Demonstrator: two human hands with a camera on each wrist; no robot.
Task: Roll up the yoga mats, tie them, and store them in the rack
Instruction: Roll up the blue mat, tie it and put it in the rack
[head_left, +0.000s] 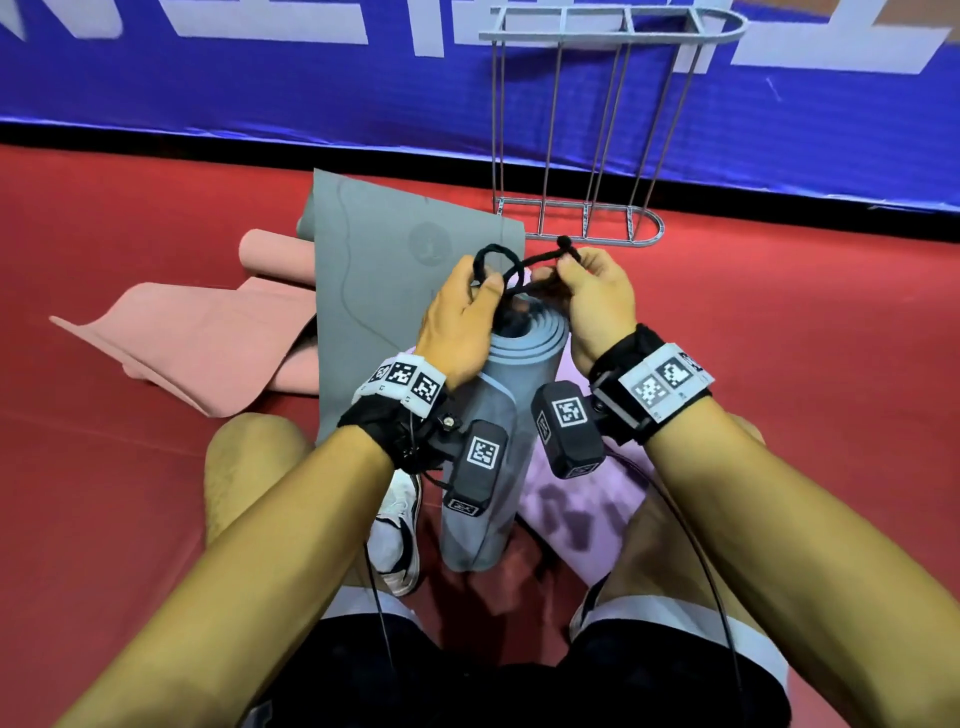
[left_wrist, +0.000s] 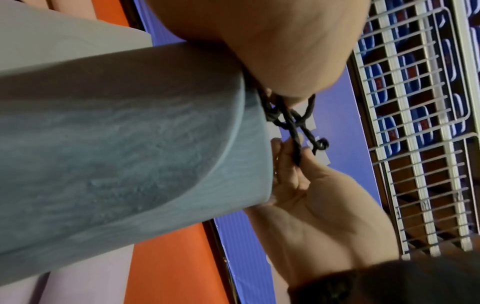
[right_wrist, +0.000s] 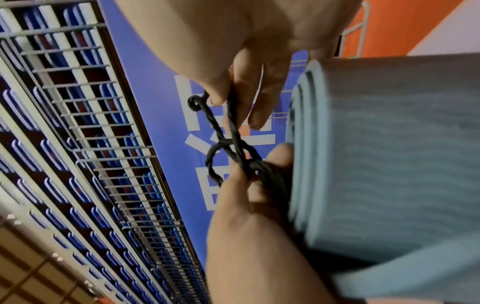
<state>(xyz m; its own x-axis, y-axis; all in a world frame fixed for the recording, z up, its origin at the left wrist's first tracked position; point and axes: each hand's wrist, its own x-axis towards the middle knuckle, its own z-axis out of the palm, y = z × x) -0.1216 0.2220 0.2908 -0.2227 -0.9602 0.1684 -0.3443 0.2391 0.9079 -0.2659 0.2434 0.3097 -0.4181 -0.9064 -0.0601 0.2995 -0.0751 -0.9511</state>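
Note:
A blue-grey rolled mat (head_left: 493, 410) stands on end between my knees, its coiled top (right_wrist: 303, 144) just under my hands. A black twisted cord (head_left: 496, 260) loops above that top. My left hand (head_left: 483, 288) grips the cord's bundle and loop against the roll's upper edge. My right hand (head_left: 561, 273) pinches the cord's free end just below its knotted tip (head_left: 563, 241). In the right wrist view the cord (right_wrist: 228, 133) crosses itself between both hands. In the left wrist view the same crossing cord (left_wrist: 293, 127) shows beside the roll (left_wrist: 116, 144).
A grey mat (head_left: 384, 260) lies flat ahead, a crumpled pink mat (head_left: 208, 338) to its left, a lilac mat (head_left: 576, 499) under my right leg. The grey wire rack (head_left: 582, 218) stands ahead on the red floor against a blue banner (head_left: 260, 93).

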